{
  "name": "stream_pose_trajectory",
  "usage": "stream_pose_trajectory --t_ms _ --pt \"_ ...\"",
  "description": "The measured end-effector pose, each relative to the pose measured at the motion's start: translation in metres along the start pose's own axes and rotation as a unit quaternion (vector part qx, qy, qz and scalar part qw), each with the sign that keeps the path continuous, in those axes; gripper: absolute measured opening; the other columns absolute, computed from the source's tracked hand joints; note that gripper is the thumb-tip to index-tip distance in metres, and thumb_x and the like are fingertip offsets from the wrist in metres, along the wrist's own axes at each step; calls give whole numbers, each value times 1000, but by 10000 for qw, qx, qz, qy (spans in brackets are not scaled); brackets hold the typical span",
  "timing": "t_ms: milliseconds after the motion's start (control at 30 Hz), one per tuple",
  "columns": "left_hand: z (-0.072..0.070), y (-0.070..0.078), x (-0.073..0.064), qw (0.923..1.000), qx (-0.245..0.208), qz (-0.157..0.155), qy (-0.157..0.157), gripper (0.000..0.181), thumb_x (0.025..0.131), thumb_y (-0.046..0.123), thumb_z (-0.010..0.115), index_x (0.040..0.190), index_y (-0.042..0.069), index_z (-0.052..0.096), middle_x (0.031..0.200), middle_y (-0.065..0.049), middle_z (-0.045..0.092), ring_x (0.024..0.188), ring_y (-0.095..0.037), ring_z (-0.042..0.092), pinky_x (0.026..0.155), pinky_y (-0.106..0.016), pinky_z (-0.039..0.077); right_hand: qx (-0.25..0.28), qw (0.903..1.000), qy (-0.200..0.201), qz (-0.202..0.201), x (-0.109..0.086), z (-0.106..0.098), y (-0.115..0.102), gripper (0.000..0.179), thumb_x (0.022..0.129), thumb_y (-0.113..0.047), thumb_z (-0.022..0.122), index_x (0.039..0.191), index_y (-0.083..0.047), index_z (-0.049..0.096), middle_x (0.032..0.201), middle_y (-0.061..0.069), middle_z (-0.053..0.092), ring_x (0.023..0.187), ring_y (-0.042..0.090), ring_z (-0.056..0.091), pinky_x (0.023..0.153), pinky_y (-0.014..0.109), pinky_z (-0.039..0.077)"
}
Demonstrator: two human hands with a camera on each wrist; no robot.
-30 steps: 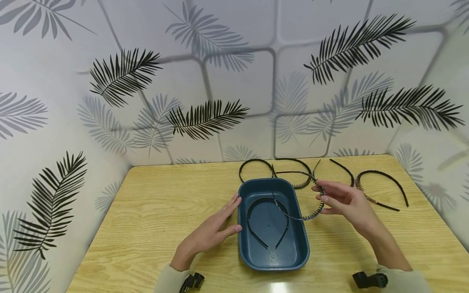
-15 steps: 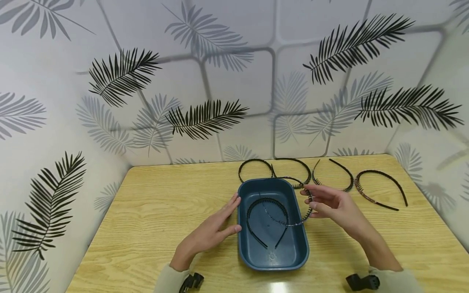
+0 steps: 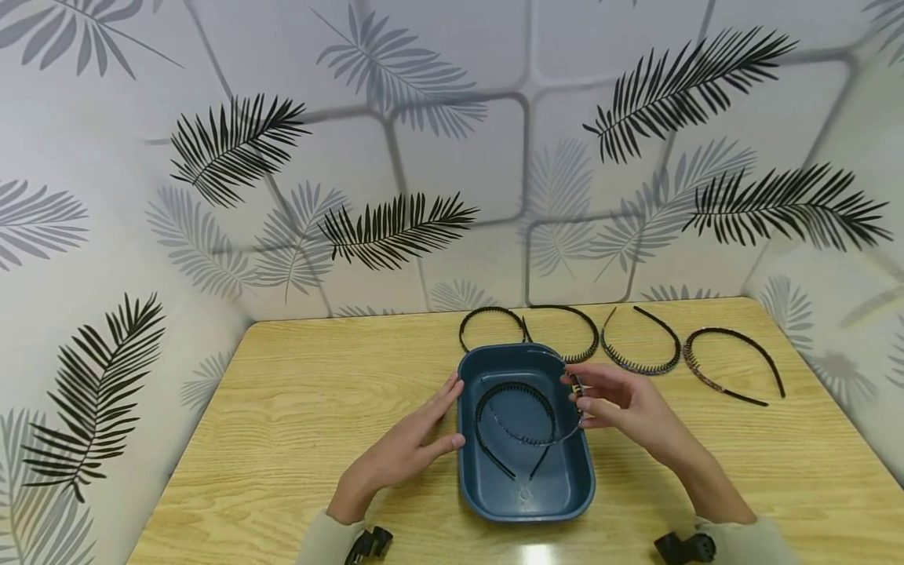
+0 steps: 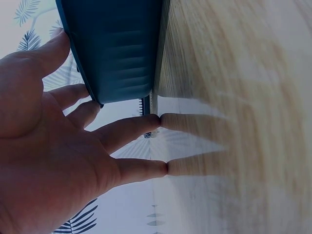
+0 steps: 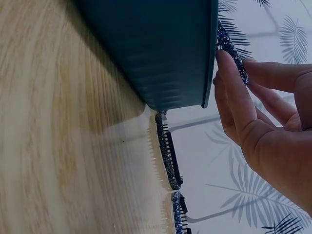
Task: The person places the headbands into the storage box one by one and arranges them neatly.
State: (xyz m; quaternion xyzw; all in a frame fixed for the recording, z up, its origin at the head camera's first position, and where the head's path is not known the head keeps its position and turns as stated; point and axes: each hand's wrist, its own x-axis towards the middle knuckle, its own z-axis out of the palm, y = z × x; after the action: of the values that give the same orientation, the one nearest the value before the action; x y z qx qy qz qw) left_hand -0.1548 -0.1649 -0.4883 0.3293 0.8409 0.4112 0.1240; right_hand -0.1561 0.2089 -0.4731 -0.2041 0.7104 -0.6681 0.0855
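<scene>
My right hand [image 3: 628, 404] pinches a glittery toothed headband [image 3: 533, 442] between thumb and fingers, holding it over the right rim of a blue plastic basin [image 3: 524, 502]. In the right wrist view the sparkly band [image 5: 233, 51] sits between the fingertips, just beyond the basin wall [image 5: 161, 58]. A black toothed headband [image 3: 487, 447] lies inside the basin, its ends toward me. My left hand [image 3: 406, 447] touches the basin's left side with straight, spread fingers; the left wrist view shows its thumb at the rim and two fingertips on the table.
Several more headbands lie in a row along the back of the wooden table [image 3: 297, 439]: a black one [image 3: 487, 310], another [image 3: 589, 322] beside it, a glittery one [image 3: 643, 369], and one at the right [image 3: 741, 336]. A patterned wall [image 3: 452, 173] stands behind.
My right hand has moved left and slightly down, bringing the glittery headband from the basin's right edge to above its inside. The left hand and basin have stayed put.
</scene>
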Motion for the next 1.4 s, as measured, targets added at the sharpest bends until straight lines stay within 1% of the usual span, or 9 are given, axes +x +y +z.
stream_pose_trajectory --t_ms 100,233,467,667,800,1033,1267,1400 --pt "0 0 0 10000 -10 -12 -8 75 108 33 56 166 12 14 173 -2 1 157 -24 7 122 -56 21 -2 10000 -39 3 1 4 0 48 100 0 65 145 8 51 138 31 58 113 32 68 76 48 61" --pt "-1 2 1 10000 -10 -22 -16 76 107 33 56 166 12 14 173 -2 1 157 -23 7 122 -56 20 -78 10000 -36 4 2 7 -1 48 100 0 66 144 9 51 138 32 57 113 32 69 75 46 61" --pt "-1 2 1 10000 -3 -44 -7 75 107 33 56 166 12 14 173 -3 2 157 -24 7 122 -56 20 -201 9998 -57 31 4 15 -5 47 100 0 66 144 9 52 135 37 55 110 31 69 75 44 62" --pt "-1 3 0 10000 7 -79 -30 77 107 33 57 166 12 13 172 -2 1 157 -22 6 122 -55 20 -301 9994 -99 106 6 23 -5 46 100 0 65 144 7 53 135 37 55 109 32 69 76 42 62" --pt "-1 3 0 9999 2 -102 -55 77 107 34 57 166 13 13 172 -1 0 157 -22 6 122 -55 21 -351 9993 -92 110 7 30 -5 47 99 -1 66 143 9 53 133 37 56 109 34 68 76 41 62" --pt "-1 1 1 10000 32 -37 -33 77 107 34 56 166 13 13 173 -1 0 157 -22 7 122 -55 21 -523 9985 -31 137 8 38 -6 48 97 1 68 143 8 54 135 34 53 106 40 67 75 39 62" --pt "-1 2 2 9999 79 -66 -16 77 107 35 56 167 15 12 172 0 1 157 -21 7 122 -55 21 -894 9960 32 -56 8 44 -6 48 95 7 69 141 9 56 128 34 58 103 40 70 72 36 63" --pt "-1 2 1 9999 79 -77 -34 76 107 34 56 166 14 12 173 -1 0 157 -22 7 122 -55 21 -1077 9941 81 -87 7 46 -6 48 94 8 69 140 10 56 122 34 63 103 42 70 72 37 63"
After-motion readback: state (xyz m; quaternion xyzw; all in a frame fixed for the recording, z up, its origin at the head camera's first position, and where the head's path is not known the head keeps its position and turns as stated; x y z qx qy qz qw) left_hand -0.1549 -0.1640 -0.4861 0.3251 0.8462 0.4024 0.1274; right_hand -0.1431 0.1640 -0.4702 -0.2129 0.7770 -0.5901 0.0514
